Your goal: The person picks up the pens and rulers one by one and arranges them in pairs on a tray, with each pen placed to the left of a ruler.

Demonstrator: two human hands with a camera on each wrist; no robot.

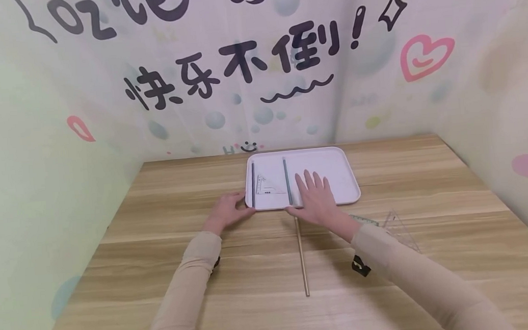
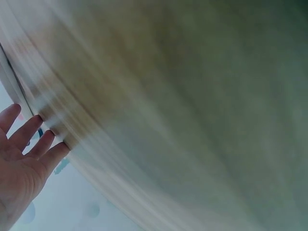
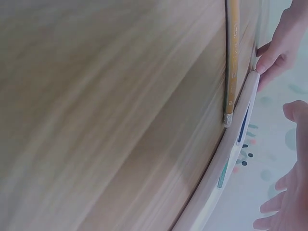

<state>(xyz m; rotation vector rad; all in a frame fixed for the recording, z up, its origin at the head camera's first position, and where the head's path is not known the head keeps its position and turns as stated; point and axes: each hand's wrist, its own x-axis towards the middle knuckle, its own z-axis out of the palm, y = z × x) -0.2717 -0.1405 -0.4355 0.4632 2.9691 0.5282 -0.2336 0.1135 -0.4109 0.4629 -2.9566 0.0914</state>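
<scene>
A white tray [image 1: 325,181] lies on the wooden table. My left hand [image 1: 226,209] touches its near left corner, thumb along the front rim and fingers at the left side; the left wrist view shows these fingers straight and spread. My right hand [image 1: 316,199] is over the tray's front half, fingers spread and straight, thumb at the front rim. Inside the tray lie a dark blue pencil [image 1: 253,183], a green pencil [image 1: 287,181] and, between them, a clear set square [image 1: 265,188]. A yellow pencil [image 3: 233,53] lies on the table, its eraser end near the tray.
Partly behind the right forearm lie a green ruler [image 1: 364,220] and another clear set square [image 1: 402,229]. A small black item [image 1: 360,265] shows beside the right sleeve. A printed curtain [image 1: 187,124] hangs behind the table's far edge.
</scene>
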